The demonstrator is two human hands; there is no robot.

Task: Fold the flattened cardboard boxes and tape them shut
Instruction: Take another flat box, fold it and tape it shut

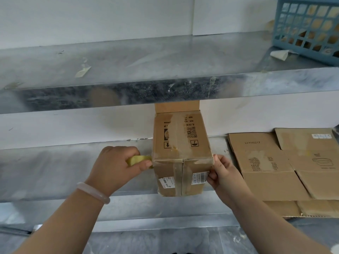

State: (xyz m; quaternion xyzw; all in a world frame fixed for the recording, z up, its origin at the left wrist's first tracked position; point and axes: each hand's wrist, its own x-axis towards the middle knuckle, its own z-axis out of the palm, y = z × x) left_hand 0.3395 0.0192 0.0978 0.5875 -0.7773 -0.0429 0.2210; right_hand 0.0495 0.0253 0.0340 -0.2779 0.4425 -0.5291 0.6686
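Note:
A folded brown cardboard box lies on its side on the lower steel shelf, its near end flaps closed with a seam down the middle. At the far end a flap stands open under the upper shelf. My left hand grips a yellowish roll of tape pressed against the box's left near corner. My right hand pinches the box's right near edge. A stack of flattened cardboard boxes lies to the right on the same shelf.
An upper steel shelf hangs close over the box, with scraps of tape stuck on it. A blue plastic basket stands at its far right, a paper scrap beside it. A white wall runs behind.

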